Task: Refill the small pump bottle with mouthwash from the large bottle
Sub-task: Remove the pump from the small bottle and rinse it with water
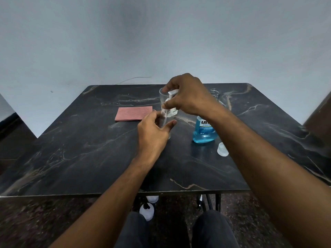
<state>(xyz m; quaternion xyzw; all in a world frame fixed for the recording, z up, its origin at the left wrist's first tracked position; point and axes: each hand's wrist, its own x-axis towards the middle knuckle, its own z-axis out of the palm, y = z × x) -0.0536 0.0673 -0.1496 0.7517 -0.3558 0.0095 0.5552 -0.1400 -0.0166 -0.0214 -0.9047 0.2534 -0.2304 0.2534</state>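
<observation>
Refill not started, by the look of it: left hand (152, 133) gripped small pump bottle (165, 122) mid-table, right hand (186, 97) pinched its pump head (171, 104). Large bottle (204, 131) stood uncapped, cap (222, 149) beside it.

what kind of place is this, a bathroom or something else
Probably not a bathroom: more likely a plain room set up for a tabletop job. A dark marble-patterned table stands against a bare pale wall, with a speckled floor below; no sink or fittings are in view.
</observation>
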